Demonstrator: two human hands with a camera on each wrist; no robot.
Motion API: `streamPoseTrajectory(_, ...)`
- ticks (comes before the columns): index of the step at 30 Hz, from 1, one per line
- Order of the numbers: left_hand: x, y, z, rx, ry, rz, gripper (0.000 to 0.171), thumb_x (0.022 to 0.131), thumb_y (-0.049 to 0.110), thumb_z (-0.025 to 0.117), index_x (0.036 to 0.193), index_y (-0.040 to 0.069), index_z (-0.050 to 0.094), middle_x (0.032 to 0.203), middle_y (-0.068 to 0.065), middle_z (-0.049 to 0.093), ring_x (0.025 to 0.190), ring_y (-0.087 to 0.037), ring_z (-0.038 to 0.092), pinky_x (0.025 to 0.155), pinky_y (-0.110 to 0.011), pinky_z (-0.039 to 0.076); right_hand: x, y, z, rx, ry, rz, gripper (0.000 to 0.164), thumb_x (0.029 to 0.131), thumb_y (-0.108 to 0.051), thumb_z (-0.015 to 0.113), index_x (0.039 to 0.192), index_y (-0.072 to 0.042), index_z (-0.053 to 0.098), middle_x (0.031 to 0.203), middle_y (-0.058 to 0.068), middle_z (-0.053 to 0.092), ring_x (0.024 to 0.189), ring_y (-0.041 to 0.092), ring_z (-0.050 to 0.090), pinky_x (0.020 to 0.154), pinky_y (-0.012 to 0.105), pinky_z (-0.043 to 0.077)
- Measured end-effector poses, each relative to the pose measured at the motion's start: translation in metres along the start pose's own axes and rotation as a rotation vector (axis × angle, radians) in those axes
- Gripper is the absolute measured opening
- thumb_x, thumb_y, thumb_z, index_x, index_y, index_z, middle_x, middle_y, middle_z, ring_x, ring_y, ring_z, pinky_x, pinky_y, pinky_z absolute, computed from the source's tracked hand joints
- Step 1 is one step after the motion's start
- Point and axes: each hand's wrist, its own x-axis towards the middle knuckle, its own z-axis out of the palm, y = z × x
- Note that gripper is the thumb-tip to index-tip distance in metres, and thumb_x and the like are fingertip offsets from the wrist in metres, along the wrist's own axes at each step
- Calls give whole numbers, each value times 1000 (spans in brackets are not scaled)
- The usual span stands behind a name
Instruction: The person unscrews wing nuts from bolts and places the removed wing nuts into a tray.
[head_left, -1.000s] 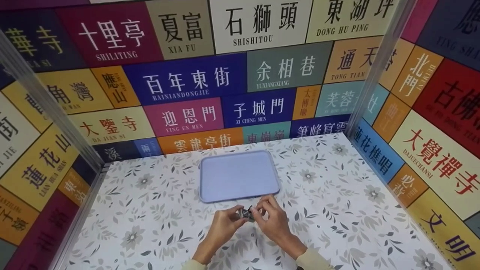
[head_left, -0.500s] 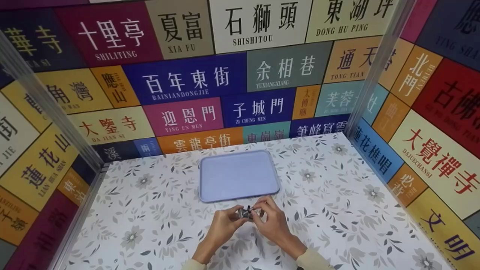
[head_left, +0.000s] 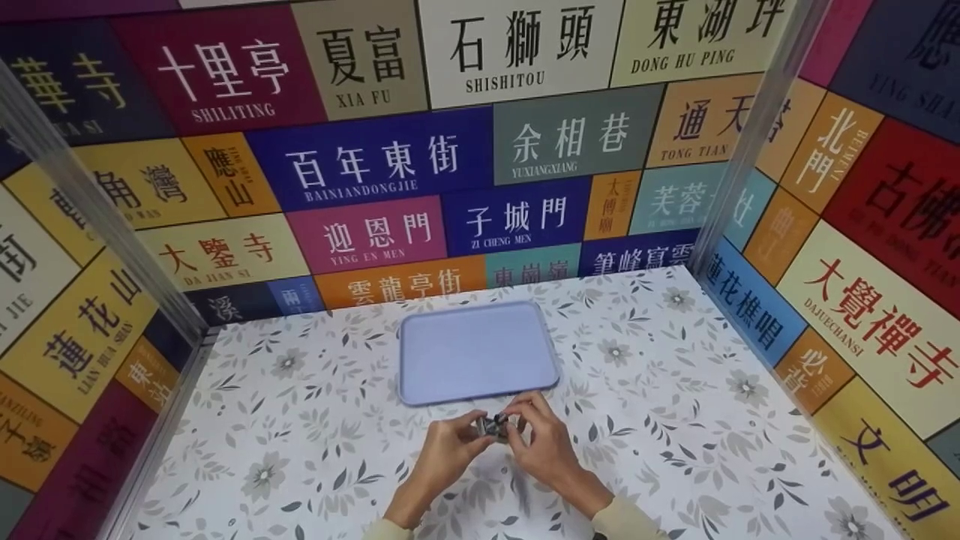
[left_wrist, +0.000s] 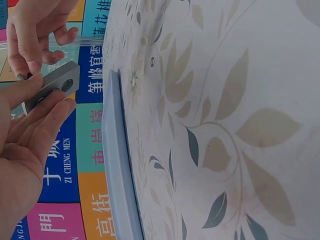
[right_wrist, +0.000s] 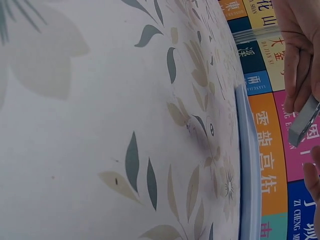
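A small grey metal block [head_left: 489,427] is held above the table, in front of the tray. My left hand [head_left: 444,450] pinches it between thumb and fingers. In the left wrist view the block [left_wrist: 62,81] is flat, with a round hole near its outer end. My right hand [head_left: 547,444] meets the block from the other side, its fingertips pinching a small dark piece [head_left: 500,418] against it. What kind of piece this is, I cannot tell. The right wrist view shows only an edge of the block [right_wrist: 301,125], between the left hand [right_wrist: 299,55] and right fingertips [right_wrist: 312,177].
A pale lilac tray [head_left: 480,351] lies on the table just beyond both hands. A white cloth with grey leaves and flowers [head_left: 315,420] covers the table. Walls of colourful sign panels [head_left: 375,161] stand behind and at both sides, with clear corner strips.
Both hands stay in almost the same place. The right fingertips shift slightly around the small dark piece, and the block tilts a little.
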Motion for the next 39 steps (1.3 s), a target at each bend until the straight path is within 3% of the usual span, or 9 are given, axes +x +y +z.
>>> streamPoseTrajectory(7,1,1,0,13,6,1,37,85,12,79,116,-6,71,84,-15,78,76,-18,76,63,-17,56,3,-1,-1,17,-12,-10,31,79,9,73,101,-11,68,110,3,60,72,12,58,53,8,41)
streamPoseTrajectory(14,-1,1,1,-4,-16,-21,38,86,11,79,119,-5,69,88,-15,78,78,-18,77,67,-16,57,3,-2,-2,85,-34,1,38,79,16,67,105,-12,68,112,4,59,72,6,55,50,10,42)
streamPoseTrajectory(20,-1,2,2,-10,-13,-31,39,84,10,79,118,-5,70,90,-15,78,79,-18,77,67,-15,57,3,-2,0,112,-23,-1,33,84,14,65,99,-15,70,110,3,58,70,4,52,50,11,42)
streamPoseTrajectory(25,-1,1,2,-6,-2,-7,38,84,10,80,117,-6,70,90,-15,78,78,-19,77,67,-17,58,4,-2,0,112,4,-14,29,85,13,66,96,-13,71,108,5,58,68,4,52,49,11,42)
streamPoseTrajectory(30,-1,0,2,-8,7,-2,37,83,9,80,116,-6,71,86,-15,78,75,-16,76,65,-17,57,3,-2,-1,64,26,13,29,83,9,69,104,-12,69,111,4,59,70,4,55,51,8,41)
streamPoseTrajectory(36,-1,1,1,-18,7,-7,36,84,11,80,116,-4,71,83,-14,78,74,-15,75,63,-17,56,-1,-1,-1,29,27,80,11,88,-5,69,94,-12,63,107,3,60,73,5,58,56,21,50)
streamPoseTrajectory(39,-1,1,1,-14,1,-3,36,85,12,79,116,-4,71,84,-13,78,75,-16,76,64,-17,56,-2,-1,-1,21,3,104,10,92,-13,70,87,-16,62,102,1,60,73,5,60,59,27,54)
